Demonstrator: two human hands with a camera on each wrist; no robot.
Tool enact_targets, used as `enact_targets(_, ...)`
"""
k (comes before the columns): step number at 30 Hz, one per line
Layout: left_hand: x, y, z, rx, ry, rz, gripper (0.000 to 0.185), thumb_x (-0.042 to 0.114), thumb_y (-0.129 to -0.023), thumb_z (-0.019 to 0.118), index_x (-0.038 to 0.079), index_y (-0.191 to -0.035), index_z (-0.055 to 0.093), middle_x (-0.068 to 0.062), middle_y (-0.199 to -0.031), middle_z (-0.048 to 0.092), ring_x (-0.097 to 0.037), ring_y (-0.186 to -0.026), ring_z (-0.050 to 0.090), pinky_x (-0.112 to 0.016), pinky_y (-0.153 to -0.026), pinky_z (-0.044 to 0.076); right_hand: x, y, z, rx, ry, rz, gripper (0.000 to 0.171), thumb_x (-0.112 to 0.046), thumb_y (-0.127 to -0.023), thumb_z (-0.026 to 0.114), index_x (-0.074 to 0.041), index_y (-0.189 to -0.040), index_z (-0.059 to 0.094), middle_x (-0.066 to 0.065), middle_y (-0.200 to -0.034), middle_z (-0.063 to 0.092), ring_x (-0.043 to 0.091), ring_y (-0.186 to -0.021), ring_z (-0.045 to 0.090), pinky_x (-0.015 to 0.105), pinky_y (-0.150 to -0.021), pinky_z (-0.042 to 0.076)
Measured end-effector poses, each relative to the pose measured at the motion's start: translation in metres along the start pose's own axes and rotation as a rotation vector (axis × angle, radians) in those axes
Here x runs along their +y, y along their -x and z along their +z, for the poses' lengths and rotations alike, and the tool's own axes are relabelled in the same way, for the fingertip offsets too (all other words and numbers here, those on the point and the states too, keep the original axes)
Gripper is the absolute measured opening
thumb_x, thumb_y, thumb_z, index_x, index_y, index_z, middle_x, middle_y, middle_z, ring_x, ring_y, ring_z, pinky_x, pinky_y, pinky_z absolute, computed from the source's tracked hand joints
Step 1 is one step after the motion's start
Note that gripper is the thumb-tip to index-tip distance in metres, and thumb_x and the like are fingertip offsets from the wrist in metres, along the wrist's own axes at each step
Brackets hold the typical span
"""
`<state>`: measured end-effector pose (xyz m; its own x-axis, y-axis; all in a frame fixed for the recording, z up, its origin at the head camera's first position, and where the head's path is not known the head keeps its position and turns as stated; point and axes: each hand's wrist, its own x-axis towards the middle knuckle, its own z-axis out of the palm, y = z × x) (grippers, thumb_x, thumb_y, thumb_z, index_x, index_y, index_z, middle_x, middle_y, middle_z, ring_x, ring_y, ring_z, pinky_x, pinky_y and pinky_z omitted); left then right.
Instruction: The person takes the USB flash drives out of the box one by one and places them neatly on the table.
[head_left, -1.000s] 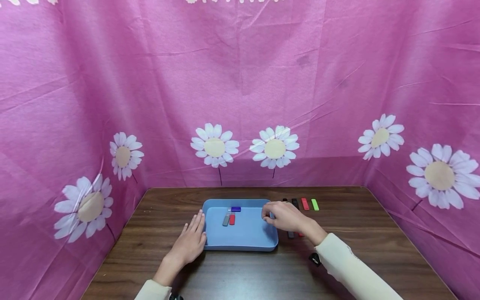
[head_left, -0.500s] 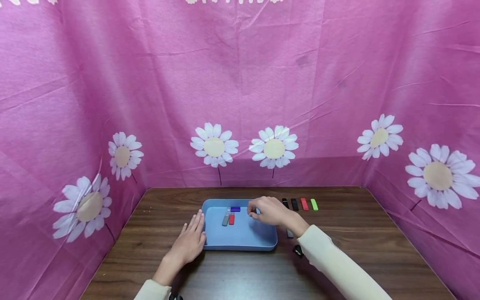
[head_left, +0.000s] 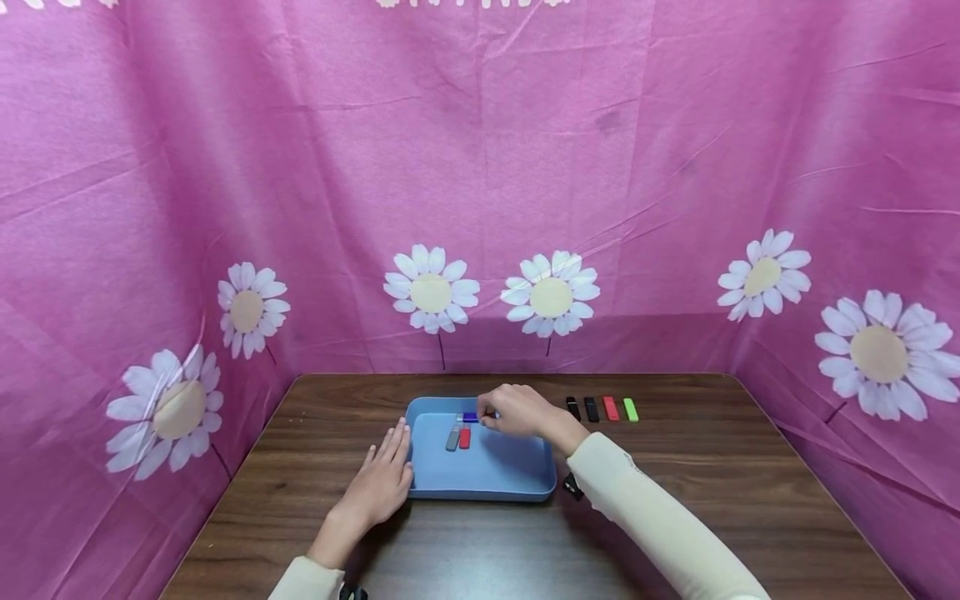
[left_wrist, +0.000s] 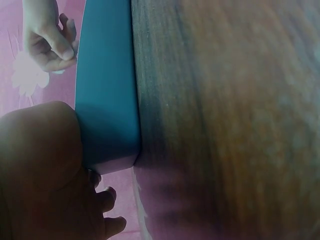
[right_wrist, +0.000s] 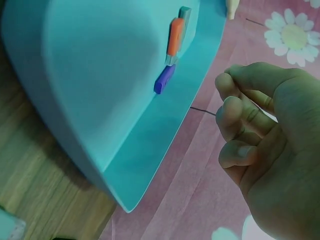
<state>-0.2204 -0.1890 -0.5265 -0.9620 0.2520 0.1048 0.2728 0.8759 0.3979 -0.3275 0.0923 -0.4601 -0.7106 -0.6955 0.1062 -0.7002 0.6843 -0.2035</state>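
Note:
A shallow blue tray [head_left: 480, 492] sits on the table with several small USB sticks about it. Inside lie a blue stick [head_left: 468, 417], a grey stick [head_left: 452, 439] and a red stick [head_left: 465, 438]. My left hand [head_left: 378, 477] rests along the tray's left side with its fingers extended. Over the tray, my right hand [head_left: 519, 410] is nearest the blue stick, its fingers loosely bent. In the right wrist view nothing shows between the fingers of that hand [right_wrist: 280, 130], and the purple-looking stick [right_wrist: 165, 78] lies apart from it.
To the tray's right, at the back, are two black sticks [head_left: 592, 408], a red one [head_left: 611, 408] and a green one [head_left: 631, 410] in a row. The right forearm hides the table area in front of them. A pink flowered cloth [head_left: 480, 183] surrounds the wooden table [head_left: 712, 475].
My right hand has moved left from the tray's right edge to beside the blue stick. My left hand and the three sticks in the tray have stayed where they were.

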Motion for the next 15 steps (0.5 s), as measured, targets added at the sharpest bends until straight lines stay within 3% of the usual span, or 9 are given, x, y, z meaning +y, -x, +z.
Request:
enact_targets(7, 0.000, -0.002, 0.000, -0.006, -0.005, 0.002, 0.061, 0.020, -0.111, 0.044, -0.007, -0.164, 0.031, -0.022, -0.176, 0.023, -0.045, -0.161, 0.027, -0.071, -0.127, 0.025, -0.008, -0.014, 0.001, -0.036, -0.014, 0.005, 0.008, -0.021, -0.102, 0.070, -0.020, -0.100, 0.078, -0.011, -0.086, 0.068, 0.005, -0.071, 0.054, 0.023, -0.064, 0.048)
enact_targets(15, 0.001, -0.001, -0.002, -0.032, -0.014, -0.021, 0.060, 0.019, -0.112, 0.045, -0.006, -0.165, 0.030, -0.020, -0.177, 0.021, -0.043, -0.163, 0.025, -0.069, -0.129, 0.024, -0.015, -0.031, 0.016, -0.075, -0.005, -0.012, 0.006, -0.024, -0.101, 0.073, -0.021, -0.099, 0.078, -0.012, -0.081, 0.064, 0.004, -0.070, 0.053, 0.022, -0.062, 0.044)
